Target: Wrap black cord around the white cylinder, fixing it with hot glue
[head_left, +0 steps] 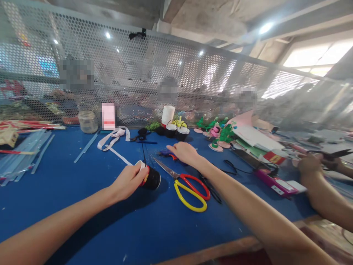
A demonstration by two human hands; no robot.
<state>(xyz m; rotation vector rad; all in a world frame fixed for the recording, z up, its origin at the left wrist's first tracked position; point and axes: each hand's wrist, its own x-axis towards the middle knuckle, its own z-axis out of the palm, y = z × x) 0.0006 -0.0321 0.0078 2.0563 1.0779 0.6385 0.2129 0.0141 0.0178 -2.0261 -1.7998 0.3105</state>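
My left hand (128,182) is closed around a small paper cup (153,179), tipped on its side above the blue table. The cup has a black covering, a red printed patch and a white rim; a black cord loop rises from it. My right hand (186,152) reaches over a blue and red tool (168,153), its thumb pointing left. Its other fingers are hidden, so I cannot tell whether it grips the tool. Between my arms lie large scissors (176,176) with one red and one yellow handle, blades slightly apart.
White ribbon (106,143) lies beyond the left hand. Black-covered cups (182,133), a stack of white cups (168,114) and green plant-like crafts (226,133) stand farther back. Clear strips (24,158) lie left. At right are a purple power strip (275,182) and another person's hand (310,165).
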